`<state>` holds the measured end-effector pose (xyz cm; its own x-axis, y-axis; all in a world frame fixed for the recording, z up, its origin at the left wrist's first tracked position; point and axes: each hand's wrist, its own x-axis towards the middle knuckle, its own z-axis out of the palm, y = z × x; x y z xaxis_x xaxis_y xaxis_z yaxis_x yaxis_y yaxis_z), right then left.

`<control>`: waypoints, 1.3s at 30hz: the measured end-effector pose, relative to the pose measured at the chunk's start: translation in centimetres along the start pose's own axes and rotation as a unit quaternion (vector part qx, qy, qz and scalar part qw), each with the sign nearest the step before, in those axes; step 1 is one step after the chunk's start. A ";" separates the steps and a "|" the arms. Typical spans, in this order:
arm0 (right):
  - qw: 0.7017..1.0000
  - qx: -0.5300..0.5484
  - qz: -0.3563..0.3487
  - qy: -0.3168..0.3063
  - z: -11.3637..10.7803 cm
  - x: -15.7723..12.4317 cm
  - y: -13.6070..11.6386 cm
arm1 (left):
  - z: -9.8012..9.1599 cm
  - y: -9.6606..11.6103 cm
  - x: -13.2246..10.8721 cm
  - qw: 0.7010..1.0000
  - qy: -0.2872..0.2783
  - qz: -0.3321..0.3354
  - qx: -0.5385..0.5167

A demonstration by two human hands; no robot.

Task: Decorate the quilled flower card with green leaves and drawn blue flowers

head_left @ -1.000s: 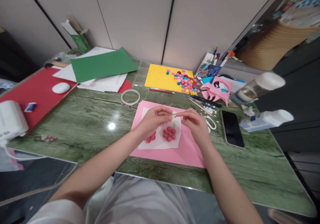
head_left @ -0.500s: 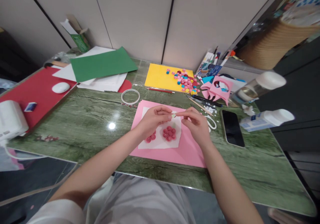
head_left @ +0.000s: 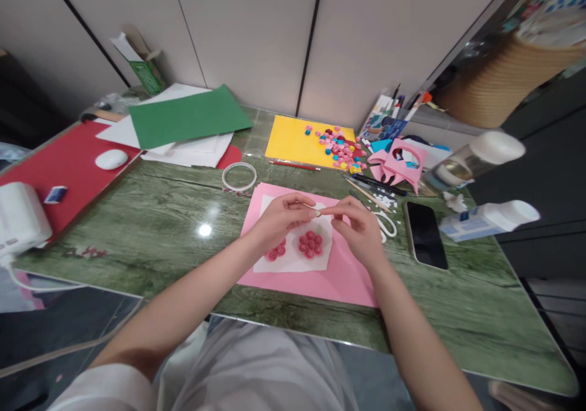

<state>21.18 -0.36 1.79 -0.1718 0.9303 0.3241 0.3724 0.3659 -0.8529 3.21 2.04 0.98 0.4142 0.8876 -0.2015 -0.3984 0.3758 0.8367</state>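
Observation:
My left hand (head_left: 284,217) is closed, pinching a small pale green piece, probably paper (head_left: 317,213), between thumb and fingertips. From the other side the stretched index finger of my right hand (head_left: 361,226) touches this piece, while its thumb stands apart below. Both hands hover over a white sheet (head_left: 290,264) lying on pink paper (head_left: 348,283). On the white sheet sits a flower of dark pink paper coils (head_left: 310,245). A second cluster of pink coils (head_left: 275,252) shows beside it, partly covered by my left hand.
Behind my hands is yellow paper (head_left: 286,136) with loose coloured coils (head_left: 344,149). White scissors (head_left: 387,225), a phone (head_left: 425,235) and a white-capped bottle (head_left: 489,220) stand or lie to the right. A tape roll (head_left: 238,177) and green paper (head_left: 187,118) are leftward.
My right index fingertip has shifted slightly against the pale green piece, which now shows less between the fingertips. My left hand stays nearly still.

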 end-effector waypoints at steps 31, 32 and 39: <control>0.966 -0.205 -0.154 0.028 0.2 -0.5 0.1 | 0.2 -0.3 0.0 0.997 0.017 0.043 0.062; 0.962 -0.221 -0.159 0.036 0.2 -0.5 0.4 | 0.1 -0.3 0.0 0.997 0.017 0.044 0.063; 0.967 -0.223 -0.104 0.064 0.1 -0.3 0.4 | 0.0 -0.1 -0.1 0.995 0.011 0.060 0.078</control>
<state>21.27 -0.47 1.28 -0.1825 0.8202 0.5422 0.7029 0.4944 -0.5113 3.27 1.92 0.89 0.3533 0.9297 -0.1044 -0.3107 0.2219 0.9243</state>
